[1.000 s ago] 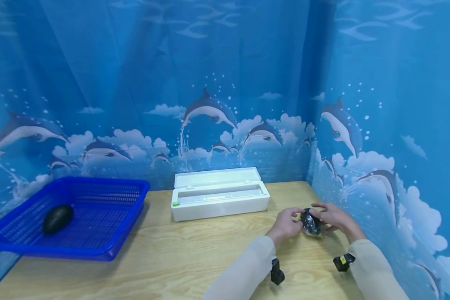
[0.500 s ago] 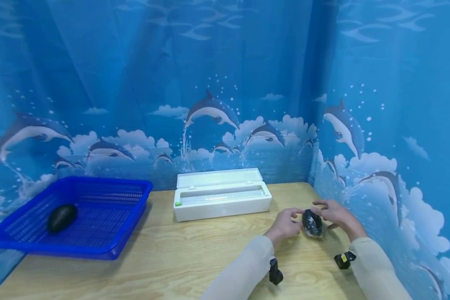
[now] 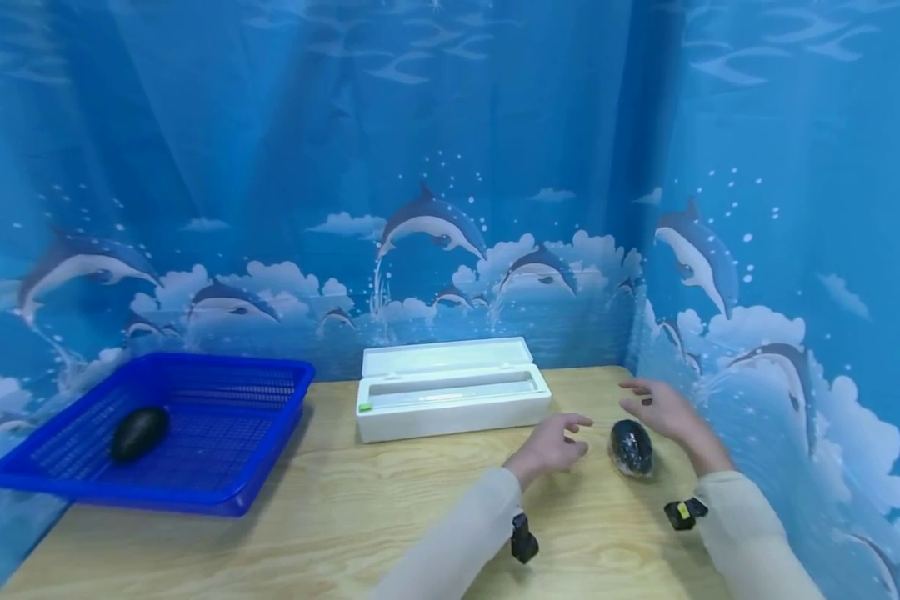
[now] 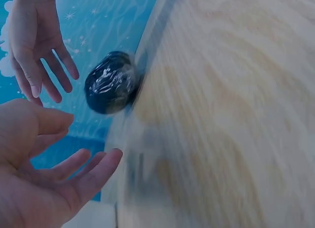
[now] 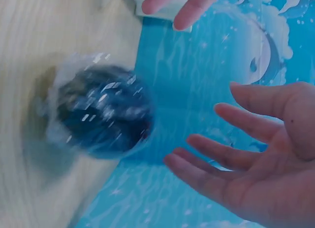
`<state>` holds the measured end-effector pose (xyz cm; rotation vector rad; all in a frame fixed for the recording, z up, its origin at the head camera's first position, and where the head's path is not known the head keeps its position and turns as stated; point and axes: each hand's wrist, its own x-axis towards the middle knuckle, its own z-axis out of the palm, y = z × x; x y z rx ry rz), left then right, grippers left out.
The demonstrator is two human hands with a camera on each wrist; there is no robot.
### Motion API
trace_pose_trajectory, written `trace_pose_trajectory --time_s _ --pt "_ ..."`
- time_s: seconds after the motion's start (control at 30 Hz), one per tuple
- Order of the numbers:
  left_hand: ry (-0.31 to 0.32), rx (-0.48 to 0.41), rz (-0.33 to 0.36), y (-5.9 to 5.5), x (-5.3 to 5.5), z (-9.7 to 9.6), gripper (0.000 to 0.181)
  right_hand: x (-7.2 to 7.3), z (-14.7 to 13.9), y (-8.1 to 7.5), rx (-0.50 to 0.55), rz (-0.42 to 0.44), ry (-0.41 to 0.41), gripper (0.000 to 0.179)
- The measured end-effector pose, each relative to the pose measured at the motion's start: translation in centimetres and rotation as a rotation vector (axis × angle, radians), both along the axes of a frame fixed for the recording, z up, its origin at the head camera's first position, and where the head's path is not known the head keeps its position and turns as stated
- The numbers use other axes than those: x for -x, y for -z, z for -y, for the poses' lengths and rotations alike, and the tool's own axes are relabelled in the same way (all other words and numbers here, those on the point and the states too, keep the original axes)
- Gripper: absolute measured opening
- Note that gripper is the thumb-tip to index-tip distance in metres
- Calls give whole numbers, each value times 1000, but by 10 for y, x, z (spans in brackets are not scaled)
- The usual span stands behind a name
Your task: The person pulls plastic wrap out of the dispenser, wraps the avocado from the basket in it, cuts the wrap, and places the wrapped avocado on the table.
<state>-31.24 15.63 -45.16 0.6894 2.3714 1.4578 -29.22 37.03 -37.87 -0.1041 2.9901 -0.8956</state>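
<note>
A dark, oval, eggplant-like vegetable [image 3: 632, 448] in clear plastic wrap lies on the wooden table at the right. The wrap is glossy and gathers pale at its near end; in the right wrist view the wrapped vegetable [image 5: 106, 112] is blurred. My left hand [image 3: 547, 447] is off to its left, fingers spread and holding nothing. On the far right side my right hand [image 3: 663, 410] hovers apart from it, fingers loose. Both palms face the vegetable in the left wrist view, where my left hand [image 4: 54, 174] is nearest the camera.
A long white box [image 3: 453, 412] with its lid [image 3: 446, 357] raised and a small green tab stands at the back of the table. At the left is a blue mesh basket [image 3: 225, 500] holding a bare dark oval vegetable [image 3: 140, 433]. Blue curtains hang behind and to the right.
Both hands have let go of the wrapped vegetable and drawn apart, the left hand toward the left, the right hand back and up. The vegetable stays on the table.
</note>
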Motion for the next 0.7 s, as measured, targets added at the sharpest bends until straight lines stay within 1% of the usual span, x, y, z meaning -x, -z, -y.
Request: trace_pose_trajectory --time_s 0.1,0.2,0.3,0.37,0.4,0.5,0.6,0.7 --pt "45 57 -54 -7 1 18 41 2 14 -3 -4 -65 -12 46" --pt "83 112 -132 -17 3 35 40 6 29 -5 5 -109 -26 42" --pt "113 114 -190 -27 6 52 39 12 44 -4 9 -130 -52 39" --pt "122 110 -222 -33 10 63 37 17 52 -2 14 -142 -74 37" --pt "126 107 -233 -36 12 69 37 19 57 -1 14 -151 -85 36" --pt "114 104 -230 -43 18 86 35 26 70 1 31 -155 -110 35" --pt "89 87 -218 -48 23 102 35 32 83 4 48 -146 -121 35" --pt "61 79 -229 -50 27 116 35 37 93 8 62 -149 -144 35"
